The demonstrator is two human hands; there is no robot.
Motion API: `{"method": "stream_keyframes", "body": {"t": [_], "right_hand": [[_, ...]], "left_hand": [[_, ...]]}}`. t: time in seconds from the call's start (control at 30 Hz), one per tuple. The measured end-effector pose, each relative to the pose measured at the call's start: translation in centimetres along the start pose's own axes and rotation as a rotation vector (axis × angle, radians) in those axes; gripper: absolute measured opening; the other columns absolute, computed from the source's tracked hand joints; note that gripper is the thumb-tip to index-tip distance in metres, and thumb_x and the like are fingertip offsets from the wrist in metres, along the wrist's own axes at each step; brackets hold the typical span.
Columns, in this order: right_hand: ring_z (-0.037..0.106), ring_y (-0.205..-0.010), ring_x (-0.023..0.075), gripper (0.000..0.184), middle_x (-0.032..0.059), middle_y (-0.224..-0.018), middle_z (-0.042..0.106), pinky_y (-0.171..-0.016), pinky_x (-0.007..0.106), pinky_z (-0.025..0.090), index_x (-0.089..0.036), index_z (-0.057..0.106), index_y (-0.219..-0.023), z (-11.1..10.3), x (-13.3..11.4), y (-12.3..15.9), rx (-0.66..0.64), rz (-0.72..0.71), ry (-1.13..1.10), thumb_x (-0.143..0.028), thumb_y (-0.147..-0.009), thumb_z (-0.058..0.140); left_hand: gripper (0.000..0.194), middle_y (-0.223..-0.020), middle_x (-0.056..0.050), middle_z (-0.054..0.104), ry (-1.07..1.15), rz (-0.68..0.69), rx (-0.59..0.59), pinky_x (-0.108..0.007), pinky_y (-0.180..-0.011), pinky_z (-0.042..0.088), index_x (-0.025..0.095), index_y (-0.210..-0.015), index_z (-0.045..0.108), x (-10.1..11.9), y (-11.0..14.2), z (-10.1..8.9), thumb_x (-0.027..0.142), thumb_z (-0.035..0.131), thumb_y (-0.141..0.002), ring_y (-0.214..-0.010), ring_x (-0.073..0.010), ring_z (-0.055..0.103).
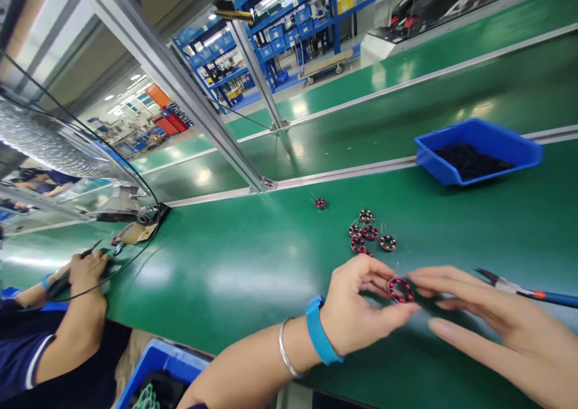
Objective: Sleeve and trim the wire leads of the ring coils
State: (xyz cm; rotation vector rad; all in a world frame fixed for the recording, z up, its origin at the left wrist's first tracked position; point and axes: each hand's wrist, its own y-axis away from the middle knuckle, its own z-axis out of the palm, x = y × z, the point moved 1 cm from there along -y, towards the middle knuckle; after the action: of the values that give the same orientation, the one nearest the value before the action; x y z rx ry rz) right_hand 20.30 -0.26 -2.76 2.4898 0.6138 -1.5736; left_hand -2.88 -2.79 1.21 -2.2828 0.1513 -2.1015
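My left hand (356,306) grips a small ring-shaped motor stator (401,290) between thumb and fingers, above the green worktop. The stator has red and dark segments around an open centre, and thin wires stick up from it. Close by on its right is my right hand (501,324), slightly blurred, thumb and fingers apart, with nothing visible in it. Beyond my left hand lie several similar stators (371,232) in a loose group, partly covered by that hand. One more stator (320,203) lies apart, farther back. Behind my right hand are cutting pliers (510,285) with blue-and-orange handles.
A blue bin (478,150) of dark pieces stands at the back right. An aluminium post (198,96) rises from the worktop's rear rail. At the left, a co-worker's hands (88,270) hold a dark tool. Another blue bin (176,355) sits below the front edge.
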Motion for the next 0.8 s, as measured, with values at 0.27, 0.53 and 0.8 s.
{"method": "stream_keyframes", "body": {"t": [0.27, 0.53, 0.8], "right_hand": [[0.074, -0.068, 0.0222, 0.061, 0.0068, -0.077, 0.078, -0.066, 0.033, 0.064, -0.029, 0.083, -0.068, 0.9, -5.4, -4.3, 0.023, -0.053, -0.167, -0.086, -0.087, 0.07], [0.067, -0.068, 0.0219, 0.069, 0.0058, -0.072, 0.076, -0.066, 0.034, 0.059, -0.027, 0.079, -0.065, -1.8, -3.7, -6.0, 0.093, 0.182, -0.316, -0.096, -0.062, 0.08], [0.073, -0.064, 0.0254, 0.066, 0.009, -0.075, 0.082, -0.06, 0.037, 0.059, -0.026, 0.083, -0.075, -2.5, -3.3, -4.8, -0.21, 0.151, -0.093, -0.091, -0.074, 0.074]], "left_hand": [[0.057, -0.075, 0.004, 0.067, 0.087, -0.123, -0.01, -0.023, -0.069, 0.061, 0.02, -0.082, 0.054, -0.3, -0.2, 2.3, 0.044, 0.103, -0.064, -0.068, -0.0101, 0.067], [0.083, -0.08, 0.006, 0.067, 0.199, -0.391, -0.226, -0.02, -0.062, 0.055, 0.021, -0.09, 0.052, -0.2, -0.9, 2.6, 0.046, 0.113, -0.038, -0.066, -0.0071, 0.065], [0.09, -0.077, 0.009, 0.065, 0.266, -0.523, -0.13, -0.019, -0.059, 0.051, 0.021, -0.096, 0.054, -0.2, -2.2, 3.4, 0.036, 0.114, -0.031, -0.063, -0.0054, 0.061]]}}
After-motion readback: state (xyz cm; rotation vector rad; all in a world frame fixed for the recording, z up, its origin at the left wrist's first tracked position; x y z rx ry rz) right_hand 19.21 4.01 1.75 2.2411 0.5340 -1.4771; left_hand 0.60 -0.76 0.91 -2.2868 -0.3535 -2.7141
